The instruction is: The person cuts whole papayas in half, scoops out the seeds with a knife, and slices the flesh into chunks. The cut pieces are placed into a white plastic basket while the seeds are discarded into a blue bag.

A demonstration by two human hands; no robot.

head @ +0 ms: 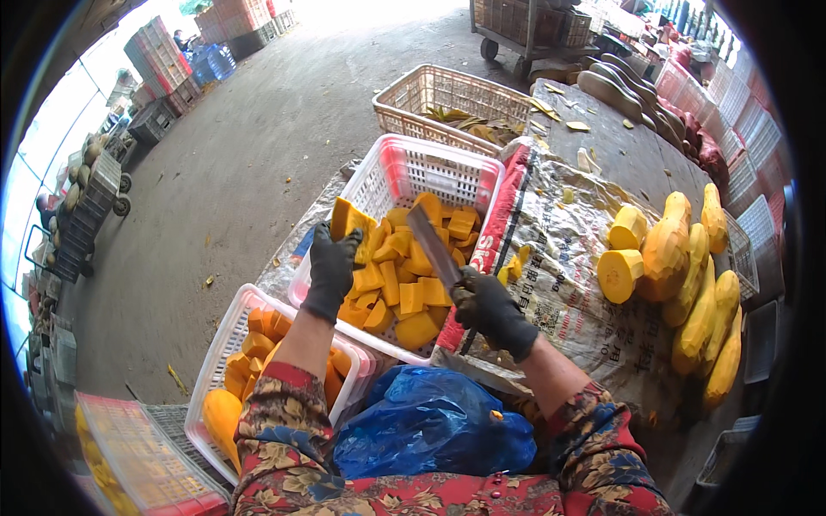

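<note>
My left hand (332, 267), in a dark glove, grips a large piece of orange pumpkin (352, 222) over the left side of a white plastic crate (445, 161). In my gloved right hand (493, 309) is the handle of a knife (432, 245), its broad blade pointing up and left above the crate. Many cut pumpkin chunks (390, 280) lie in that crate. At the right, peeled whole pumpkins (668, 251) and cut pieces (621, 274) rest on a printed sack (568, 258) spread over the table.
A second crate (216, 335) with pumpkin pieces stands at lower left. Beyond the near crate is a crate of peelings (452, 97). A blue plastic bag (439, 419) lies before my body. Unpeeled pumpkins (623, 84) sit at the table's far edge; a wheeled cart (529, 32) stands behind.
</note>
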